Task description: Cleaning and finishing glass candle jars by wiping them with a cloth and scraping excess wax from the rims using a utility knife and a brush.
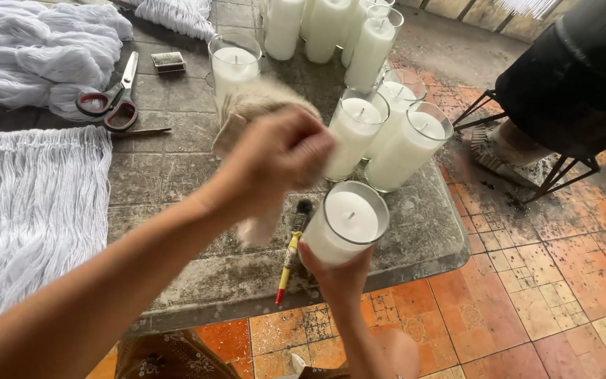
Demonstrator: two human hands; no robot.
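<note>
One candle glass (348,224) upright (tilted slightly), right hand (338,277) gripping; left hand (282,158) w/ cloth (250,112).

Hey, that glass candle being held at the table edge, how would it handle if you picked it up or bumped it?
The candle is a tall glass filled with white wax, so probably heavy for its size and breakable. The right hand grips it low; smooth glass may be slippery. Tall and narrow, it could tip if pushed.

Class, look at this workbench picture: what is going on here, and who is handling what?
A person works at a grey stone table. The right hand holds a white candle in a glass from below, near the table's edge. The left hand grips a beige cloth above the table. More glass candles stand behind, red-handled scissors and white thread bundles lie left, and a yellow-handled brush lies beside the held candle.
</note>
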